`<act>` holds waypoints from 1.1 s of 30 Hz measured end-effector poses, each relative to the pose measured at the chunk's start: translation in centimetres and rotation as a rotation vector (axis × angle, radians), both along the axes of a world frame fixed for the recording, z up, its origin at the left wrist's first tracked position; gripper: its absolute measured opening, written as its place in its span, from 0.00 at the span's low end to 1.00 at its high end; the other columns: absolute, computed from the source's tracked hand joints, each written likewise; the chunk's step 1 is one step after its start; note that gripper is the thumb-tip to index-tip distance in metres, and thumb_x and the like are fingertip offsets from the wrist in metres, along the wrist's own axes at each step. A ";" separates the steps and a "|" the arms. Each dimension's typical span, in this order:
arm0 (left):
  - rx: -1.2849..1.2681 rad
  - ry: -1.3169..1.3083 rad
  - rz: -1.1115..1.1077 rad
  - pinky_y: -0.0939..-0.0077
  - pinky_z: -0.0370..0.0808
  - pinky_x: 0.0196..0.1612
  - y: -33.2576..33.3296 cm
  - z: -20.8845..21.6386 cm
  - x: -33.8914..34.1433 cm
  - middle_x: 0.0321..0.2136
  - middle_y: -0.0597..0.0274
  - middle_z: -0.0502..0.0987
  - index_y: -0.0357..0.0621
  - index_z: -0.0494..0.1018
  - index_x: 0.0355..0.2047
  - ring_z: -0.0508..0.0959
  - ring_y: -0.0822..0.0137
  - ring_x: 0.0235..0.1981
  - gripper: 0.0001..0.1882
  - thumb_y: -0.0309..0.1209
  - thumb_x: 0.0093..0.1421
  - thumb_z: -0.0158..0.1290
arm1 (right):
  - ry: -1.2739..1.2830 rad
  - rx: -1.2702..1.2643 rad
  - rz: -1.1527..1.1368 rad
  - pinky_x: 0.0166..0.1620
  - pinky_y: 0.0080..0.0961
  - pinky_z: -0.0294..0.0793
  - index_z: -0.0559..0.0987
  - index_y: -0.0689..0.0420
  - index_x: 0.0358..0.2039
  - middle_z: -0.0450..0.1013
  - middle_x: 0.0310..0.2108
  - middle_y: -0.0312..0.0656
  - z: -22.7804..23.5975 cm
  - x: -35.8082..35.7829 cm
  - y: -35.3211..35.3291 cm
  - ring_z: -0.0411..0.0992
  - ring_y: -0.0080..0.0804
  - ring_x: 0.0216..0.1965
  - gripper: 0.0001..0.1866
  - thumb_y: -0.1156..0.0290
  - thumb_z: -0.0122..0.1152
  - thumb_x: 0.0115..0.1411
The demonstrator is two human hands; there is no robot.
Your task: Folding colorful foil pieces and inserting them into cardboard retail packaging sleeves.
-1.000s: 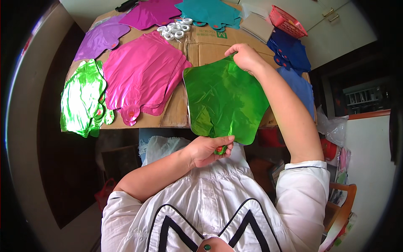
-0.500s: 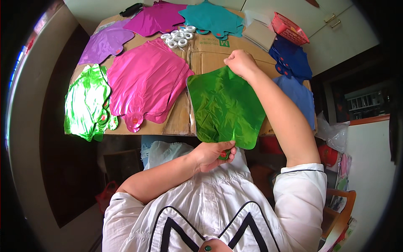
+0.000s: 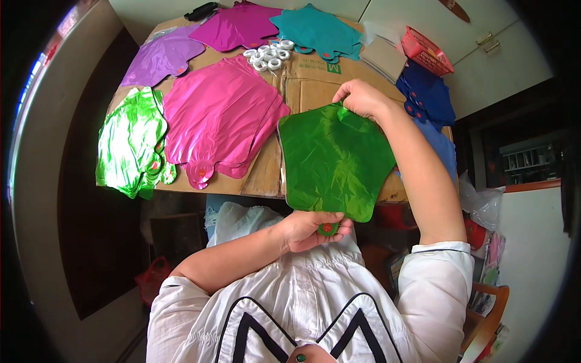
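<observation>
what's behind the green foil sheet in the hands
Cardboard shows past the upper and left edges of the green foil sheet; whatever lies directly behind it is covered.

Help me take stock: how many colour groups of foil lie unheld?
7: green foil, purple and pink left; magenta and teal at back; dark blue and lighter blue right. More may be hidden.

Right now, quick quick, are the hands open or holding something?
Left hand: closed, holding the shiny green, roughly star-shaped foil sheet at its lower edge.
Right hand: closed, pinching that sheet's top edge.
</observation>
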State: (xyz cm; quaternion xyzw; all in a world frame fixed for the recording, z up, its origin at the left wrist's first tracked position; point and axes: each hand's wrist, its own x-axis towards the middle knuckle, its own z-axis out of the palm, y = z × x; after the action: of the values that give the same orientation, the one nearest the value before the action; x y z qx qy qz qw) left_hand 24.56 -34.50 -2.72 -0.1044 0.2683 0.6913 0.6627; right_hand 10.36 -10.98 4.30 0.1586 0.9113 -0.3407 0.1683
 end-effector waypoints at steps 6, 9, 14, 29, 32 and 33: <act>0.026 -0.047 0.029 0.75 0.76 0.40 0.7 -1.1 0.5 0.29 0.63 0.74 0.40 0.70 0.38 0.74 0.70 0.31 0.06 0.30 0.68 0.48 | 0.063 -0.019 0.017 0.29 0.28 0.72 0.81 0.60 0.37 0.77 0.28 0.44 -0.4 -0.2 0.9 0.74 0.29 0.28 0.16 0.85 0.52 0.48; 0.000 -0.089 0.079 0.74 0.76 0.40 1.0 0.7 0.3 0.29 0.64 0.74 0.41 0.70 0.37 0.74 0.71 0.31 0.07 0.32 0.69 0.47 | 0.078 -0.026 0.048 0.29 0.29 0.72 0.81 0.60 0.36 0.77 0.28 0.45 -0.5 -0.5 1.6 0.74 0.30 0.27 0.16 0.85 0.52 0.48; 0.009 -0.032 0.053 0.75 0.73 0.38 1.3 -0.9 0.6 0.26 0.69 0.72 0.46 0.71 0.34 0.70 0.74 0.27 0.09 0.34 0.70 0.45 | 0.056 -0.046 0.115 0.33 0.27 0.74 0.80 0.61 0.37 0.77 0.29 0.44 0.3 -0.7 0.9 0.75 0.29 0.30 0.14 0.85 0.57 0.48; -0.040 0.072 0.041 0.75 0.71 0.39 1.9 -0.6 1.4 0.25 0.70 0.67 0.46 0.67 0.29 0.66 0.74 0.28 0.13 0.36 0.71 0.43 | 0.519 0.174 1.062 0.54 0.35 0.68 0.78 0.58 0.44 0.74 0.45 0.45 5.7 -0.4 -6.0 0.69 0.44 0.51 0.21 0.78 0.60 0.46; -0.045 0.080 0.039 0.74 0.71 0.39 1.8 -0.3 1.3 0.26 0.70 0.68 0.46 0.67 0.29 0.66 0.74 0.28 0.13 0.36 0.71 0.43 | 0.265 0.394 1.246 0.54 0.34 0.67 0.80 0.57 0.42 0.73 0.47 0.43 5.2 -0.7 -9.6 0.68 0.41 0.53 0.20 0.79 0.59 0.45; -0.051 0.090 0.035 0.74 0.71 0.39 1.7 -0.1 1.3 0.26 0.70 0.68 0.46 0.67 0.29 0.66 0.74 0.28 0.13 0.36 0.71 0.43 | 0.178 0.479 1.277 0.54 0.35 0.67 0.80 0.56 0.41 0.73 0.48 0.43 5.0 -0.8 -10.5 0.68 0.41 0.53 0.19 0.80 0.58 0.45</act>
State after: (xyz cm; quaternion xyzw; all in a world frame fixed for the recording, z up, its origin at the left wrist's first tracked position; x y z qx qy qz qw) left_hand 25.86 -32.77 -2.80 -0.0949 0.3134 0.6997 0.6350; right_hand 9.54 -21.50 9.34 -0.4053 0.8868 0.0243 0.2208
